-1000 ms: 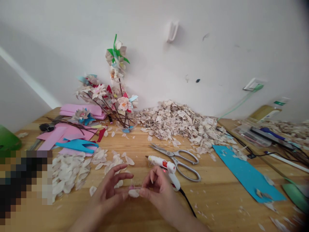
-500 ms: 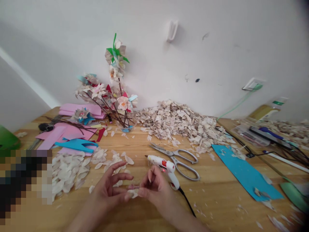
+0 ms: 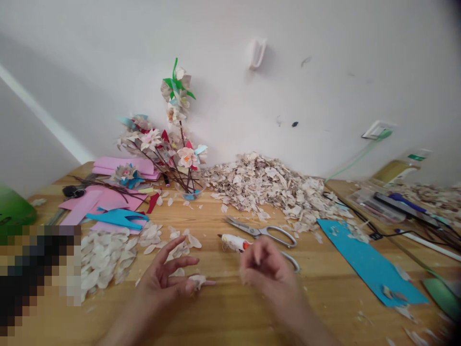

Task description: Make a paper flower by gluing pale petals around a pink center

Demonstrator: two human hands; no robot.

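Observation:
Between the thumb and a finger of my left hand (image 3: 169, 278) a small bundle of pale petals (image 3: 197, 281) is pinched, with a thin pink strip (image 3: 210, 283) sticking out to the right. The other fingers of that hand are raised and spread. My right hand (image 3: 264, 269), curled and smeared by motion, is away from the bundle, over the rear of a white glue gun (image 3: 233, 242). It hides the gun's handle, and whether the fingers touch the gun is unclear. Silver scissors (image 3: 252, 229) lie just behind the gun, partly covered by the hand.
Loose petals (image 3: 104, 254) lie left; a large heap of dried petals (image 3: 266, 182) rests against the wall. Handmade flowers (image 3: 187, 157) stand in a clear cup at the back. Blue sheet (image 3: 367, 264), cables and a green mouse-like object (image 3: 441, 295) are at right; pink paper (image 3: 122, 166) at left.
My right hand has let go of the petal bundle and moved right, over the glue gun. My left hand still pinches the bundle. The view has tipped slightly.

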